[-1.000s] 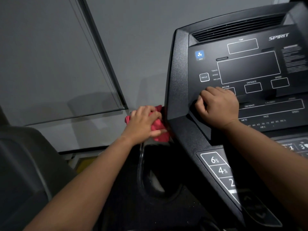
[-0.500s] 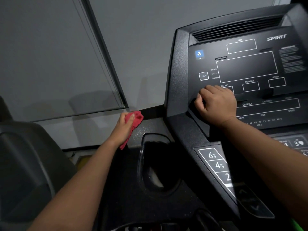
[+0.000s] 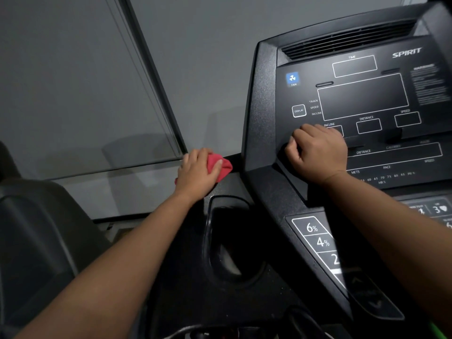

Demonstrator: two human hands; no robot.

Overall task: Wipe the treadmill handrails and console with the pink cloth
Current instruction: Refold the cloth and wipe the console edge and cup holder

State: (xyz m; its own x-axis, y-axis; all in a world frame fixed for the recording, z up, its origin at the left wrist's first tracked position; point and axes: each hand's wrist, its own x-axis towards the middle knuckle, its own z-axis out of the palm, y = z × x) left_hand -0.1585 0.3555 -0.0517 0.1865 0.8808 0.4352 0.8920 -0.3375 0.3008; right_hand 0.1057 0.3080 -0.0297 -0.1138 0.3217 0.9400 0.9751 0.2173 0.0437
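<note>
The left hand (image 3: 197, 173) presses the bunched pink cloth (image 3: 221, 165) onto the tray ledge just left of the console (image 3: 264, 133); it looks soft, light, easily wadded, best held in the palm; the right hand (image 3: 318, 152) rests fisted, empty, on the console.

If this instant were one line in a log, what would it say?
step: wiping | left hand: holds pink cloth on ledge left of console | right hand: curled, resting on console
</note>
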